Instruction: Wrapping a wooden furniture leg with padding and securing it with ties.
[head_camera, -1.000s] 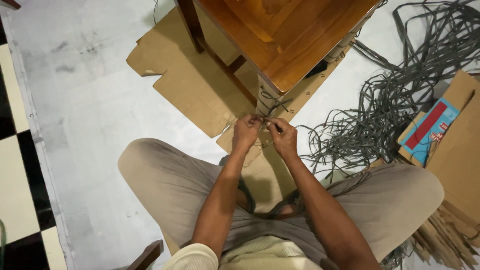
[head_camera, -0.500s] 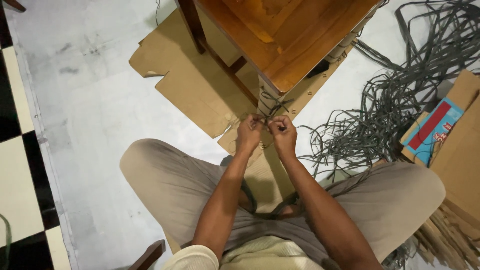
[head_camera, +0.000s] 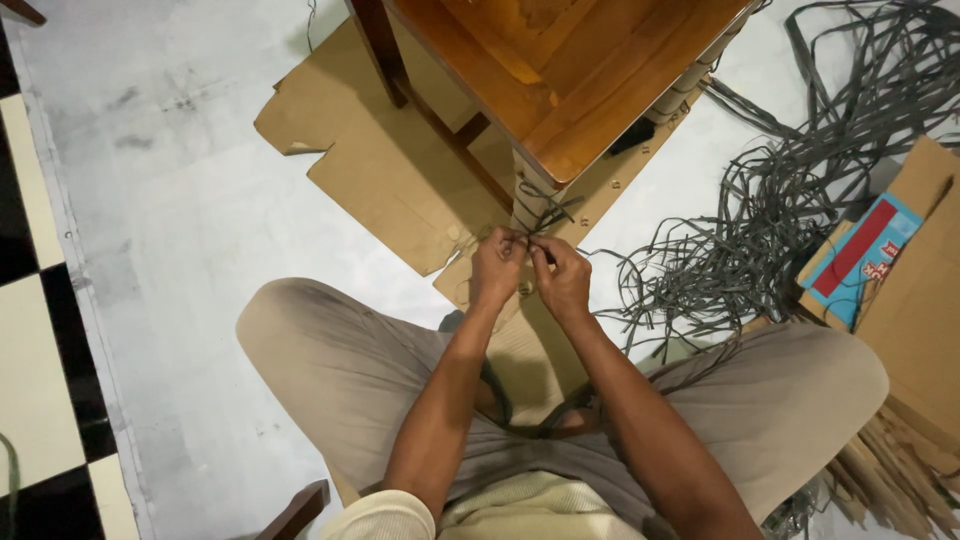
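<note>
Grey strap (head_camera: 545, 205) wound around the near leg (head_camera: 528, 200) of a wooden chair (head_camera: 570, 70), a few turns visible just under the seat corner. Both hands meet right below that leg, fingertips nearly touching each other. Left hand (head_camera: 497, 268) is closed narrow, thumb and fingers pinched on the strap end; right hand (head_camera: 562, 278) pinched the same way on the strand beside it (exact grip point is small, hard to resolve). Person sits cross-legged on the pale floor (head_camera: 170, 200) in beige trousers, forearms running up between the knees. Chair stands on flattened brown cardboard (head_camera: 390, 160), which extends under the hands toward the lap. Loose tangle of the same grey strap (head_camera: 760, 230) lies on the floor to the right, well apart from the hands, one strand trailing toward the chair leg. Further right: a cardboard box (head_camera: 920, 280) with a blue-and-red flat packet (head_camera: 860, 260) on it. Black-and-cream tiles (head_camera: 30, 330) along the left edge.
</note>
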